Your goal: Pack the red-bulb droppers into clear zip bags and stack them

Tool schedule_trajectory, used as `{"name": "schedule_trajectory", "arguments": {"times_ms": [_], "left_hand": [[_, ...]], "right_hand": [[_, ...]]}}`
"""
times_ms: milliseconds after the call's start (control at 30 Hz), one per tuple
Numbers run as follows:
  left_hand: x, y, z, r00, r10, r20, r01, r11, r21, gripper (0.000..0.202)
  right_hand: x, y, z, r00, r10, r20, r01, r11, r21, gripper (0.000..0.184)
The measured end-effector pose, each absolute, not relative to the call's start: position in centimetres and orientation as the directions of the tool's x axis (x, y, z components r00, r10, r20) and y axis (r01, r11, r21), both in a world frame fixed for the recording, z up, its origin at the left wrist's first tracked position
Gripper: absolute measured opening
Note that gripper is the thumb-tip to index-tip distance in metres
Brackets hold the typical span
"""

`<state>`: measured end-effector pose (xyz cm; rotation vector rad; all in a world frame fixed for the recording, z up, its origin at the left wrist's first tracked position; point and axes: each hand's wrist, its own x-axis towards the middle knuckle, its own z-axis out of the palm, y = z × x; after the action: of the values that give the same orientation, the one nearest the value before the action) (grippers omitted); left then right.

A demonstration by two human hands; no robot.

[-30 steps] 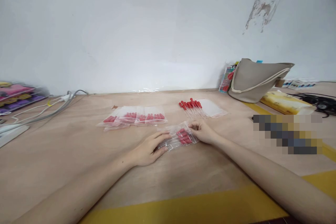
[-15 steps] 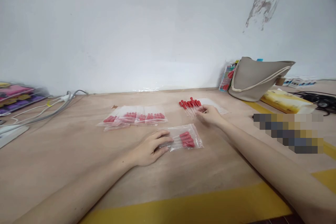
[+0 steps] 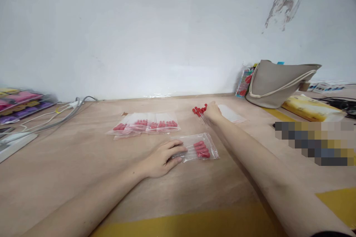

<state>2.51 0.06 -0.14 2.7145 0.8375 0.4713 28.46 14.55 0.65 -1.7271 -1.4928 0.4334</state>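
Note:
My left hand [image 3: 162, 158] lies on the table with its fingers spread, its fingertips over the left end of a clear zip bag [image 3: 189, 157]. Inside that bag are several droppers [image 3: 202, 149] with red bulbs and thin clear stems, bulbs toward the right. Farther back, my right hand [image 3: 213, 113] is at a loose pile of red-bulbed droppers [image 3: 198, 111] and covers the pile's right part. Its fingers are turned away from me, so their grip is hidden. Just right of this hand lies a stack of flat, whitish bags [image 3: 230, 113].
Filled bags of red-bulbed droppers [image 3: 143, 124] overlap in a row at the back left. Cables [image 3: 59, 118] and a power strip [image 3: 19, 146] lie at far left, near colourful packs [image 3: 25, 103]. A grey bag [image 3: 278, 85] and a yellow pack [image 3: 311, 107] stand at right.
My right hand has moved farther back and now covers the right part of the dropper pile. My left hand stays on the bag. The whole view has shifted slightly.

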Motion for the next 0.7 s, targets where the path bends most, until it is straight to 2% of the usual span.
{"name": "schedule_trajectory", "arguments": {"times_ms": [100, 233, 267, 367, 433, 500, 633, 700], "left_hand": [[2.5, 0.1, -0.1, 0.783, 0.577, 0.232, 0.494, -0.804, 0.331, 0.035], [2.5, 0.1, -0.2, 0.784, 0.574, 0.237, 0.495, -0.808, 0.32, 0.035], [2.5, 0.1, -0.2, 0.786, 0.572, 0.233, 0.495, -0.809, 0.315, 0.035], [2.5, 0.2, -0.2, 0.799, 0.567, 0.202, 0.502, -0.813, 0.296, 0.037], [2.6, 0.2, -0.1, 0.805, 0.566, 0.177, 0.51, -0.813, 0.281, 0.038], [2.6, 0.2, 0.0, 0.807, 0.567, 0.165, 0.516, -0.813, 0.27, 0.038], [2.5, 0.2, 0.0, 0.806, 0.566, 0.174, 0.515, -0.815, 0.267, 0.038], [2.5, 0.1, 0.0, 0.805, 0.565, 0.183, 0.512, -0.816, 0.268, 0.038]], "right_hand": [[28.8, 13.9, 1.8, 0.327, 0.927, 0.182, 0.662, -0.087, -0.745, 0.034], [29.9, 10.7, 3.2, 0.252, 0.952, 0.175, 0.647, -0.031, -0.762, 0.006], [30.3, 9.6, 3.2, 0.222, 0.961, 0.168, 0.627, -0.008, -0.779, 0.005], [31.4, 6.5, 2.1, 0.127, 0.98, 0.156, 0.454, 0.082, -0.887, 0.013], [32.0, 4.9, 0.9, 0.088, 0.971, 0.221, 0.286, 0.188, -0.94, 0.02], [32.2, 3.9, -0.3, 0.129, 0.95, 0.284, 0.163, 0.262, -0.951, 0.029], [31.9, 3.2, -1.5, 0.267, 0.942, 0.204, 0.009, 0.209, -0.978, 0.076], [31.4, 3.1, -1.7, 0.268, 0.951, 0.155, -0.016, 0.165, -0.986, 0.086]]}}
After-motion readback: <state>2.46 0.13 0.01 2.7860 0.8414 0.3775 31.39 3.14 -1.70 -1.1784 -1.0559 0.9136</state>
